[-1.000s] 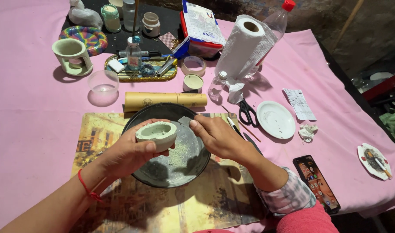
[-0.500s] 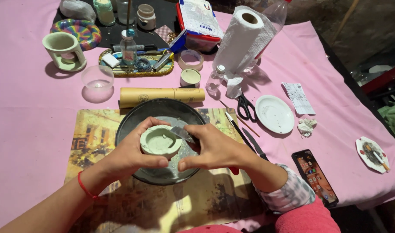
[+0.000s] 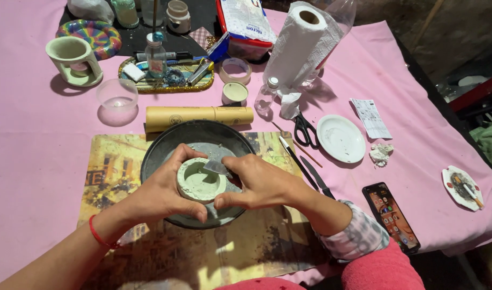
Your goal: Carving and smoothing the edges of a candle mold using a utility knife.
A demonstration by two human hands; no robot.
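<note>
left hand [image 3: 162, 188] cups the green clay bowl [image 3: 201, 180], right hand [image 3: 256, 182] pinches what looks like sandpaper [image 3: 218, 167]; press too hard and the rim could chip

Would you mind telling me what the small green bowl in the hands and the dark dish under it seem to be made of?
The small green bowl looks like cast plaster or clay: matte, pale, thick-walled, chalky. The dark dish seems glazed ceramic or enamelled metal: a smooth, faintly shiny rim, with grey dust inside. Which one, I cannot tell.
</note>
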